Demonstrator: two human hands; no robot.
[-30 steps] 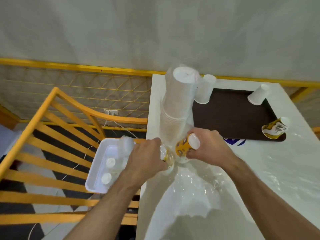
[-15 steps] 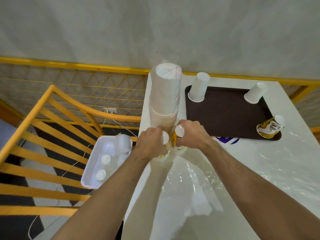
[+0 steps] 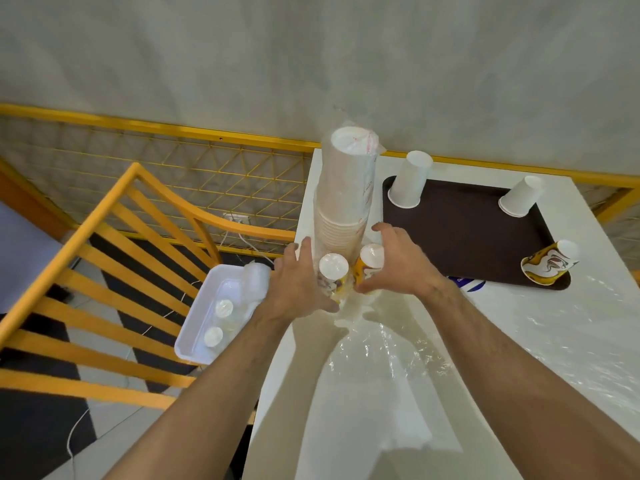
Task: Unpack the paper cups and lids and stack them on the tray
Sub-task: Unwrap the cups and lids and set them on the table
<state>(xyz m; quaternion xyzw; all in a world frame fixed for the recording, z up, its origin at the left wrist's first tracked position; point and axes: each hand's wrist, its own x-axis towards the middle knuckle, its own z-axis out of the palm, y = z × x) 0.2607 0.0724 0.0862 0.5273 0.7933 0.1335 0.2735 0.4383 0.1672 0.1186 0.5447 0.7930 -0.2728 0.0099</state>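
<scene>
A tall stack of white paper cups (image 3: 346, 188) in a clear plastic sleeve stands upside down near the white table's left edge. Two small yellow-patterned cups (image 3: 333, 271) (image 3: 371, 259) stand upside down at its foot. My left hand (image 3: 298, 289) is beside the left small cup, fingers spread. My right hand (image 3: 401, 265) is beside the right one, fingers spread, thumb near the cup's base. On the dark brown tray (image 3: 467, 233) stand two upside-down white cups (image 3: 410, 180) (image 3: 521, 195) and a patterned cup (image 3: 550, 263) at its near right corner.
Crumpled clear plastic wrap (image 3: 384, 351) lies on the table (image 3: 571, 341) in front of me. A white bin (image 3: 194, 341) with small bottles sits on an orange chair (image 3: 104, 237) left of the table. A yellow rail (image 3: 173, 128) and a wall close the far side.
Both hands gripped the small patterned cups beside the stack; now the fingers have spread and the cups stand free at the stack's foot.
</scene>
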